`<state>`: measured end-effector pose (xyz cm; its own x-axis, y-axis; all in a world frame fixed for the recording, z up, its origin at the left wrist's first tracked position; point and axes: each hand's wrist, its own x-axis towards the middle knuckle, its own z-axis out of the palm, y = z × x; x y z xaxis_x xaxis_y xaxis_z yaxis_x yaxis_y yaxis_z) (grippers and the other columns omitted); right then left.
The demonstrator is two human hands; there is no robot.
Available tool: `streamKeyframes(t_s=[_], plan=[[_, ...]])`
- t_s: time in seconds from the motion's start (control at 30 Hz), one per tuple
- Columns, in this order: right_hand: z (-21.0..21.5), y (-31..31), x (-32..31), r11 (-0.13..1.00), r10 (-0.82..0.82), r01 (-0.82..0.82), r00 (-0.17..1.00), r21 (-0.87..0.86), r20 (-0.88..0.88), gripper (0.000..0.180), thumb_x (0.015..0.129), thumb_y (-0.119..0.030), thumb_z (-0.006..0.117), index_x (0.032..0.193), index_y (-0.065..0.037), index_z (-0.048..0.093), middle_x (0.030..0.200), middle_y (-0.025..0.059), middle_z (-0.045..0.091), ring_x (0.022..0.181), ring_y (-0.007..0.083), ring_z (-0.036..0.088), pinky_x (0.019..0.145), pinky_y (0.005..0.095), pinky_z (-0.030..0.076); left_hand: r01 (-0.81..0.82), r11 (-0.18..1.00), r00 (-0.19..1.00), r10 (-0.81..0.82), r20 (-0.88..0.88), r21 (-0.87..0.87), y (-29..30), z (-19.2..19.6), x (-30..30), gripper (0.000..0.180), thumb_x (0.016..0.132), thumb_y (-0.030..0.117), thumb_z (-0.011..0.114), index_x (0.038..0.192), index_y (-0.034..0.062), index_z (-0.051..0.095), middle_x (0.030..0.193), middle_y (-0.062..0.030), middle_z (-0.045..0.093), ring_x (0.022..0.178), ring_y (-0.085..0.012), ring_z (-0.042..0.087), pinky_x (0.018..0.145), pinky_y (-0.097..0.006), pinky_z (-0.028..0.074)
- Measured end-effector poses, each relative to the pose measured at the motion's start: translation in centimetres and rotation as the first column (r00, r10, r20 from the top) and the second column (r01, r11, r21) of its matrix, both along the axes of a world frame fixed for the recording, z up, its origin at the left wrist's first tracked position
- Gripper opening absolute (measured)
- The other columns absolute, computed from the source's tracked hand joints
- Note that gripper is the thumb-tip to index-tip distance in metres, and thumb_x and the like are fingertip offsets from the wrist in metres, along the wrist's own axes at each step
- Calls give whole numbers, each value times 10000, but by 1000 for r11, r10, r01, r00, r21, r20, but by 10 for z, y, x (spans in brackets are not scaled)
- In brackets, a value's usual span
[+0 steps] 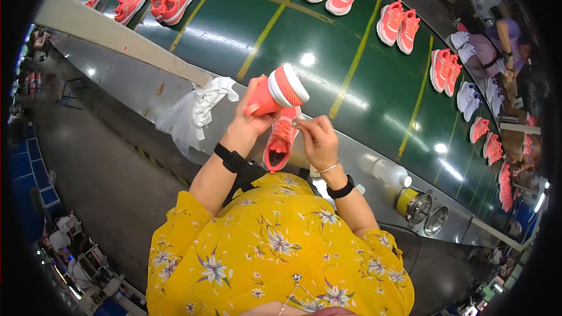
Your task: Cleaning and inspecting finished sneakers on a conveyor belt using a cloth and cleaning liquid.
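Head view: left hand [246, 115] curled round the upper shoe [277, 90], right hand [319, 140] nearly pinched at the laced shoe [281, 134] just below, can't tell if it's gripping anything, and a slack left grip could drop one benchward.

One coral shoe [264, 100] is sitting tilted in the left hand's [250, 112] grip, its white sole facing right and its patterned coral surface showing beside that sole. A matching coral shoe [281, 138] is lying partly beneath it in view, its opening facing the wearer and showing a dark interior, its coral laces running up the front. The right hand's [319, 140] pinched fingers are hovering at or touching its right side; overlap is making contact hard to confirm.
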<state>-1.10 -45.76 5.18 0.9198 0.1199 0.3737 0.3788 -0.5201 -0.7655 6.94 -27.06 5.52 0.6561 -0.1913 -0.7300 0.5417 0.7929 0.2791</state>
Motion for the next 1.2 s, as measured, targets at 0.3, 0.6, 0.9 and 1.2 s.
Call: streamKeyframes(t_s=[0.3,0.6,0.9,1.2], plan=[[56,31,46,998,8,-37,884,52,468,457,682,97,731,1110,-64,737,887,63,618,730,194,628,616,292,517,-72,936,994,38,-105,-345,-4,4,-24,257,989,247,543,1143,46,591,1062,-120,657,945,-240,666,770,-328,613],[41,29,37,992,40,-89,886,85,462,416,657,121,731,1035,-53,749,903,74,617,717,212,629,618,307,526,-83,831,996,59,-61,-551,4,7,-42,219,994,247,516,1126,83,578,1000,-81,632,810,-190,630,618,-275,538],[-20,-34,2,966,-258,253,951,51,170,247,818,92,711,1002,-68,753,799,72,571,674,180,560,575,292,458,-39,963,910,-76,408,266,25,52,-24,309,974,210,603,1251,85,546,1178,-92,621,1024,-186,611,882,-306,518],[-60,-93,-62,905,-421,424,891,-19,-170,137,869,7,714,984,-58,751,791,62,567,668,161,557,581,278,450,69,-358,478,-807,-346,931,65,13,-60,563,782,238,760,1315,279,584,1153,-191,590,1118,-399,579,920,-464,501]])
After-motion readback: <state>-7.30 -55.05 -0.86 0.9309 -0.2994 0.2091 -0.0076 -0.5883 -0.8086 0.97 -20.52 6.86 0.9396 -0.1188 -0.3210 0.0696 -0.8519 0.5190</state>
